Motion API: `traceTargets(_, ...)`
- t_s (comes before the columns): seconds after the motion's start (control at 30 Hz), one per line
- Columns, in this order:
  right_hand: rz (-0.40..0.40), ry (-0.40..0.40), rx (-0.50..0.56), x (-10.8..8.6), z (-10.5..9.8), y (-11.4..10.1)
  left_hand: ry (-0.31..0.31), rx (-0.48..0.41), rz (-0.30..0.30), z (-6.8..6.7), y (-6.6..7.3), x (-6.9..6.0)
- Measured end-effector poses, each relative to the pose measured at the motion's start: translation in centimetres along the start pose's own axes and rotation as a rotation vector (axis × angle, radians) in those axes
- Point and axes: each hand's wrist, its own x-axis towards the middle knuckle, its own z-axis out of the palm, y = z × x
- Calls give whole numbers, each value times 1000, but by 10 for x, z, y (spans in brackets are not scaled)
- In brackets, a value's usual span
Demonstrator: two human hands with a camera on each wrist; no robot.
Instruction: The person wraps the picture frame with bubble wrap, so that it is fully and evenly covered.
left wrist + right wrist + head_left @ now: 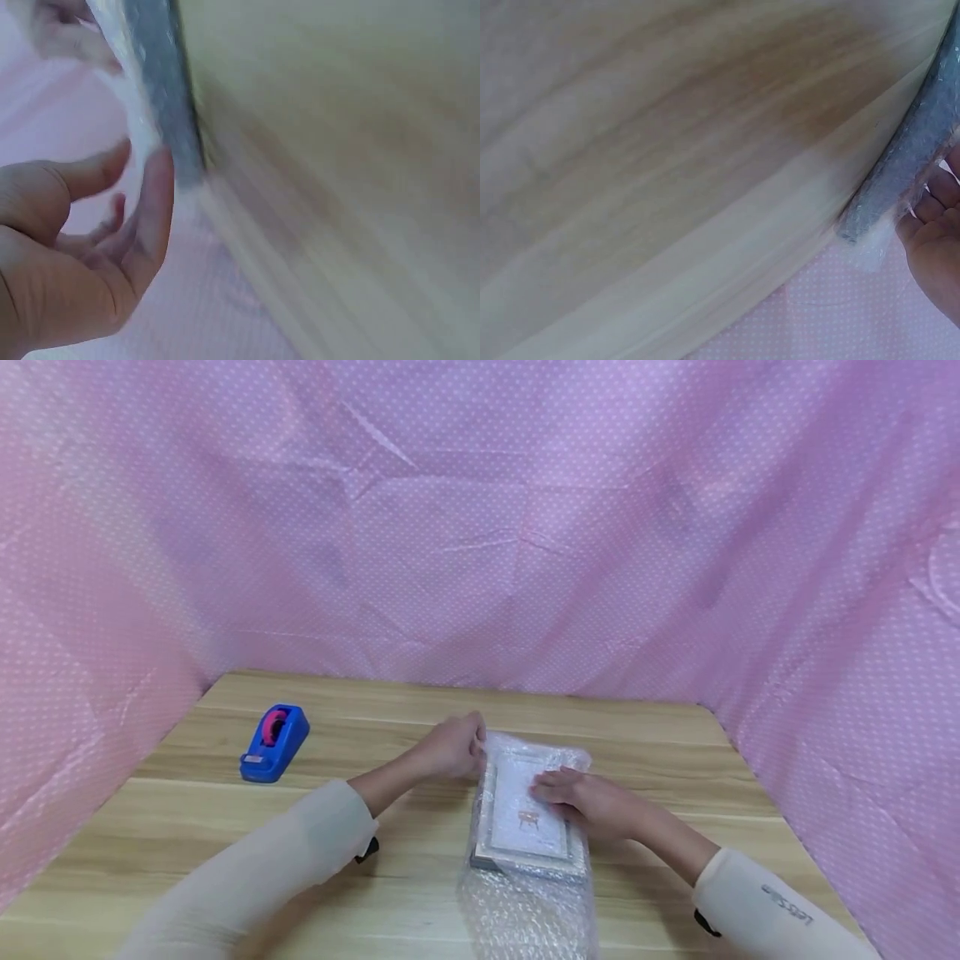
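A picture frame (525,837) with a pale border and a small orange-brown figure lies on the table under clear bubble wrap (528,910). The wrap's loose end runs toward the near edge. My left hand (453,746) is at the frame's far left corner, its fingers curled and pinching the wrap's edge. In the left wrist view, thumb and fingers (156,202) come close together at the wrapped grey side of the frame. My right hand (592,802) rests on the wrapped face near its right side, fingers extended. Its fingers (930,202) show beside the wrapped edge in the right wrist view.
A blue tape dispenser (275,743) with a pink roll stands at the left of the wooden table (360,902). A pink dotted cloth (480,568) hangs behind the table and along its sides.
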Motion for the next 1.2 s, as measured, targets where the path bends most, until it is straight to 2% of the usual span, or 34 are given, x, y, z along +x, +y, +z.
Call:
traceTargets(0.07, 1, 9, -5, 1, 0, 0, 27, 134, 24, -5, -5, 6)
traceTargets(0.13, 2, 16, -5, 1, 1, 0, 3, 221, 72, -9, -9, 12)
traceTargets(0.23, 1, 25, 2, 0, 1, 0, -91, 241, 190, -9, -16, 20)
traceTargets(0.33, -1, 34, 11, -1, 1, 0, -179, 192, 314, -9, -23, 28)
traceTargets(0.4, -3, 40, 9, -1, 1, 0, -205, 178, 349, -10, -27, 32)
traceTargets(0.57, 1, 32, 16, -3, 2, 0, -204, 163, 376, -9, -36, 38)
traceTargets(0.73, -4, 26, 20, -3, 3, 1, -193, 182, 381, -8, -42, 35)
traceTargets(0.83, -16, 37, 17, -3, 4, 2, -221, 181, 381, -7, -41, 33)
traceTargets(1.03, -53, 90, -70, -6, 9, 3, -257, 222, 377, -9, -36, 33)
traceTargets(1.2, -82, 148, -138, -6, 11, 2, -251, 301, 444, -9, -35, 34)
